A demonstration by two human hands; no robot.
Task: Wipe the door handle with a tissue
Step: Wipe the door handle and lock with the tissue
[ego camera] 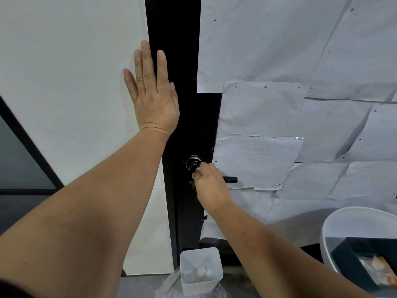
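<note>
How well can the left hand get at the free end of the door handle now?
Probably not easily. The left hand lies flat high on the door frame, and the right hand, holding the tissue, covers the door handle between it and the bare end.

My left hand [153, 97] lies flat, straddling the wall [64, 82] on the left and the door frame [171, 29] beside it. Lower down, my right hand [211, 188] sits on the door handle [231, 179], with a bit of tissue [196, 172] at its fingers [206, 168]. Paper sheets [300, 61] cover the door to the right. Below the handle, a small bin [200, 269] stands on the floor; a round tub [343, 222] holding a box [352, 252] sits at lower right.
</note>
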